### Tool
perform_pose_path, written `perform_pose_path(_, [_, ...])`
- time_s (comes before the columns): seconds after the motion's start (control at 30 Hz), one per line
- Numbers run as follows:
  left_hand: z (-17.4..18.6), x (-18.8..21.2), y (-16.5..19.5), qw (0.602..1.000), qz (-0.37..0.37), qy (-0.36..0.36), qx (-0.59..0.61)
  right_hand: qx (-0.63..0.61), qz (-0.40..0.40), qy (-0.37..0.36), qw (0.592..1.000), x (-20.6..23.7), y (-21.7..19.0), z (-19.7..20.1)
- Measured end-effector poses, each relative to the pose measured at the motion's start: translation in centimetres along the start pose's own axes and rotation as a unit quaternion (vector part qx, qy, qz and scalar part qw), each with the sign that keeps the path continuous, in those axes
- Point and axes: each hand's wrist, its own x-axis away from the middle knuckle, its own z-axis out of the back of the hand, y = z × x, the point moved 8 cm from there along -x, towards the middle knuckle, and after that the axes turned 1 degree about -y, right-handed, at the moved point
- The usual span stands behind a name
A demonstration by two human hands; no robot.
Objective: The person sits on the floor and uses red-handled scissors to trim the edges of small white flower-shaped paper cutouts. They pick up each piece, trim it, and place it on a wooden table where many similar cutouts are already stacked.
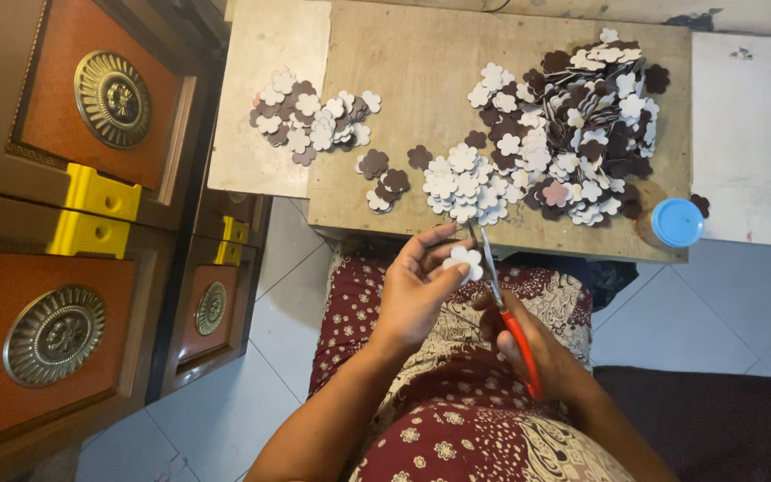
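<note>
From the head view, the left hand [415, 290] rises from the lap with the forearm coming up from the lower middle of the frame, wrist bent slightly back, palm turned toward the right. Its fingers [433, 239] are curled and pinch a small white flower-shaped cutout [466, 261] between thumb and fingertips, held in the air just below the near edge of the tabletop [403, 80]. The right hand [528, 344] sits lower and to the right, its fingers wrapped closed round the red handles of a pair of scissors [500, 299]; the blades point up and away, their tips meeting the cutout's right side.

The near edge of the tabletop lies just above both hands, with a narrow strip of open air between it and the knuckles. On the board, a small cluster of white cutouts [466, 186] lies closest to the hands, a large heap of white and brown cutouts [582, 125] sits to the right rear, and a smaller pile [314, 120] to the left. A blue-lidded jar [675, 223] stands at the right near corner. Brown cabinet doors [64, 223] wall in the left side; pale floor tiles [698, 312] lie open to the right
</note>
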Motion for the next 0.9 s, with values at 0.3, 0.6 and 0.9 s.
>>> perform_pose_path(0.3, [-0.1,0.5,0.1,0.998,0.003,0.019,-0.051,-0.045,-0.028,-0.008,0.999,0.7,-0.4,0.2])
perform_pose_path(0.6, [-0.6,0.7,-0.4,1.000,0.006,0.012,-0.026,0.000,-0.070,-0.006,0.997,0.9,1.5,0.4])
perform_pose_path(0.9, [-0.7,0.9,-0.6,1.000,0.009,0.020,-0.019,0.002,-0.039,-0.006,0.999,0.7,0.8,0.4])
